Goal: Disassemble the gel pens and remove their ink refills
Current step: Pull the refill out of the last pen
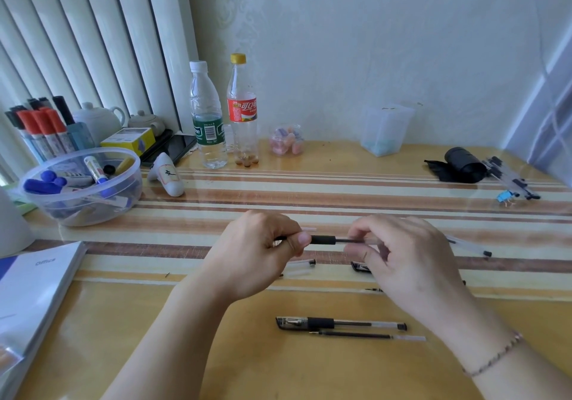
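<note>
Looks like it's partway through: mid-frame there's a loose cap (360, 267) and an emptied clear barrel (467, 246) lying on the table (216, 337), and a pulled refill (365, 335) sits lower center, just beneath a capped pen (340, 324) that's untouched. More pens (510, 180) wait bundled at the right edge. The gel pen (323, 240) in hand is at frame center, held level above the table. Left hand (263, 254) pinches the tip end, right hand (399, 254) pinches the barrel, wrists angled inward, probably twisting it apart.
</note>
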